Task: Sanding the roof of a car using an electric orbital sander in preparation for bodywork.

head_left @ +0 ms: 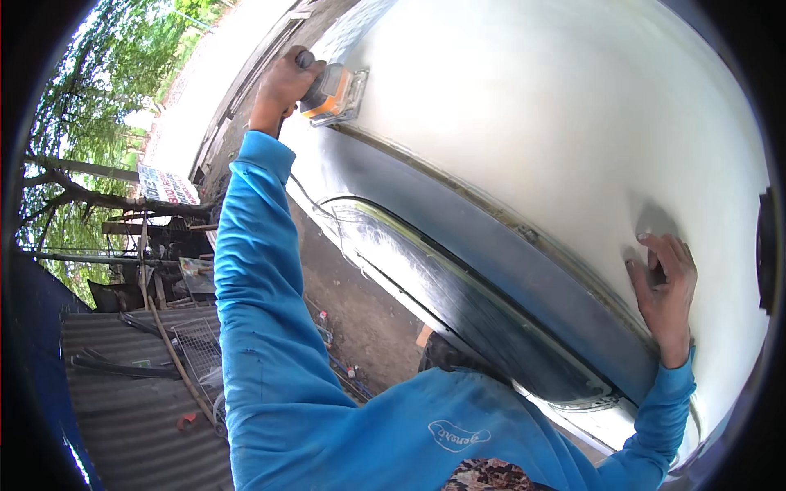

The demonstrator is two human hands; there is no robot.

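Note:
My left hand [282, 85] is wrapped round an orange and black power sander [334, 92] at the upper left. The sander's flat pad rests against the edge of a pale vehicle roof [524, 106], close to its front corner. On the right, my right hand [667, 286] is at the same roof with its fingers bent and apart, the fingertips at or just above the surface; nothing shows in it. A dark side window [483, 311] and a grey strip [426, 200] run below the roof edge.
A thin cable [309, 196] hangs beside the vehicle's side. Corrugated metal sheets [139, 409], a wire rack [195, 348] and a long stick [172, 352] lie at the lower left. Bare ground [352, 307] shows between them and the vehicle. Trees stand behind.

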